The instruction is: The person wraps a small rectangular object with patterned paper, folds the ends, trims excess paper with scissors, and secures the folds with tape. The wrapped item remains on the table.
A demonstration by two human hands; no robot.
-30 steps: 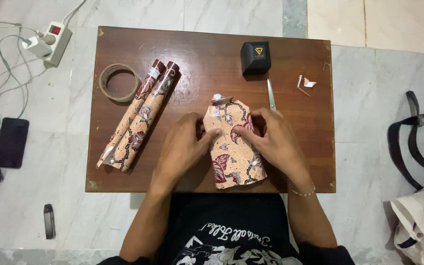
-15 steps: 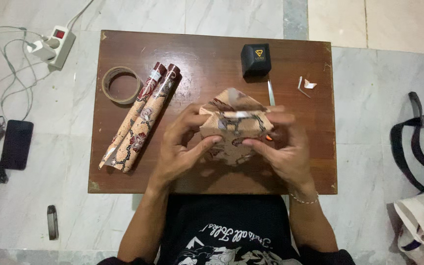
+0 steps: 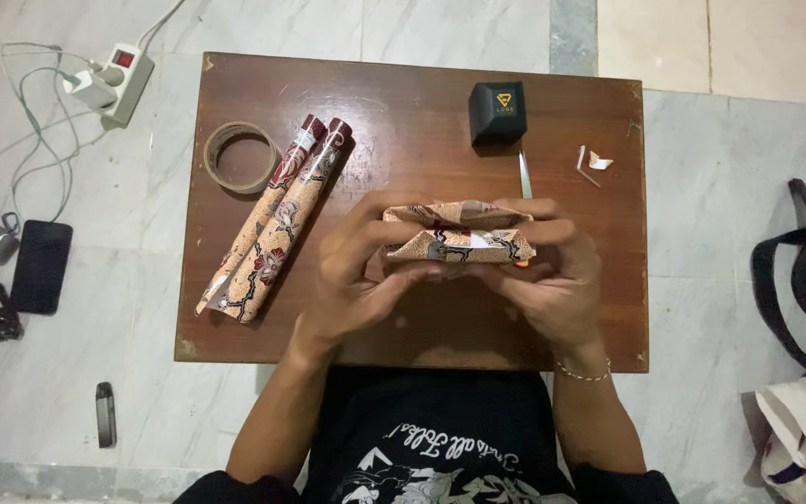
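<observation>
I hold a small box wrapped in tan floral paper (image 3: pixel 456 233) above the middle of the brown wooden table (image 3: pixel 403 112), turned edge-on towards me. My left hand (image 3: pixel 356 271) grips its left end and underside. My right hand (image 3: pixel 552 275) grips its right end, fingers curled over the top. Both hands hold the parcel clear of the tabletop.
Two rolls of the same patterned paper (image 3: pixel 277 215) lie diagonally at left beside a tape roll (image 3: pixel 238 157). A small black box (image 3: pixel 497 112), a thin metal blade (image 3: pixel 524 175) and a paper scrap (image 3: pixel 592 163) sit at the back right. Floor: power strip (image 3: pixel 114 79), phone (image 3: pixel 41 266), bags at right.
The wrapped parcel, lying flat under my hands a second ago, has been lifted off the table and tipped edge-on between both hands.
</observation>
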